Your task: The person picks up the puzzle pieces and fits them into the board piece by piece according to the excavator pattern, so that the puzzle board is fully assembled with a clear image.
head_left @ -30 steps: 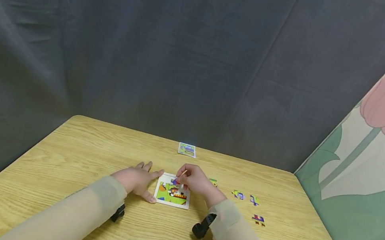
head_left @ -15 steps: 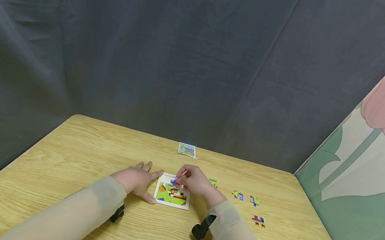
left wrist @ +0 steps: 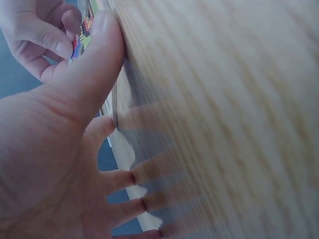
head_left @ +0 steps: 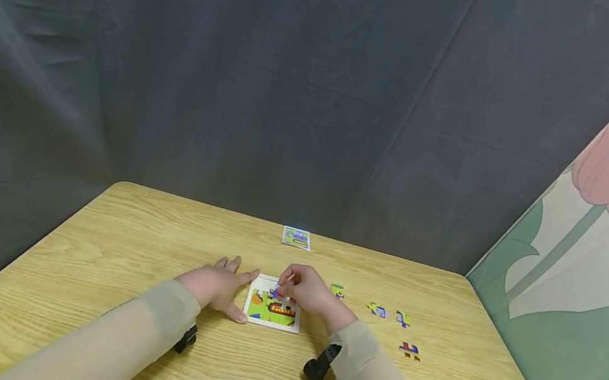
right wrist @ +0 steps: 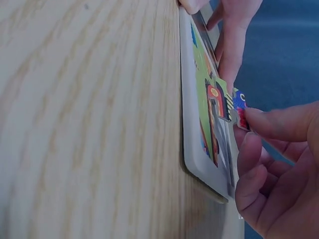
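We see the puzzle tray (head_left: pixel 273 306) flat on the desk (head_left: pixel 102 254), mostly filled: green, orange and dark pieces cover the bulk of it, with a gap left around the upper middle. Our left hand (head_left: pixel 218 286) lies flat beside the tray's left edge, fingers straight, thumb and forefinger bracing the frame; it grips nothing. Our right hand (head_left: pixel 306 288) pinches a small blue-and-red piece (right wrist: pixel 239 110) between thumb and fingers, held just above the tray over the unfilled part, not yet seated as far as the right wrist view shows.

Four loose pieces sit on the desk to the right: a green one (head_left: pixel 337 291) near the tray, then two more (head_left: pixel 378 309) (head_left: pixel 403 318) further out, and a dark one (head_left: pixel 410 350) nearest us. A reference card (head_left: pixel 296 237) lies at the desk's far edge.

We judge it past halfway: one piece in hand to fit, four more to follow.
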The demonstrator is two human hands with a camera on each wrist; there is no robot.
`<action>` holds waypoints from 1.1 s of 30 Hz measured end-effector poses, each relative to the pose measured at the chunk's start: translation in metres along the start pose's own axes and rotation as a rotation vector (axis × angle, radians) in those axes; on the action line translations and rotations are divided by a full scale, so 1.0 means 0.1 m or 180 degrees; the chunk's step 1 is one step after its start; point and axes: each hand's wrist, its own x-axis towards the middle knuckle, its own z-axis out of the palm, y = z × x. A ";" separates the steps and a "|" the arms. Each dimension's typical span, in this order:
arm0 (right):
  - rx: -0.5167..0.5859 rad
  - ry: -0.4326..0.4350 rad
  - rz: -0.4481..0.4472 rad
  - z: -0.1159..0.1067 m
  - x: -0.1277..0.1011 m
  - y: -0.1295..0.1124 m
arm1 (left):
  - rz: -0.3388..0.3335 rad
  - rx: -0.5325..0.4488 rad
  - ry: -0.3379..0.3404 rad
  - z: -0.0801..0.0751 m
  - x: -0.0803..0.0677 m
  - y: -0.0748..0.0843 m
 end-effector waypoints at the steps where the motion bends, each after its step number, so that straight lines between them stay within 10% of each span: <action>1: -0.0042 -0.0004 -0.0009 0.00 0.00 0.00 | 0.0002 0.0001 0.0001 0.00 0.00 0.00; 33: -0.1480 0.0029 -0.0282 0.13 -0.10 -0.14 | -0.0051 0.0012 0.0013 0.00 -0.02 0.01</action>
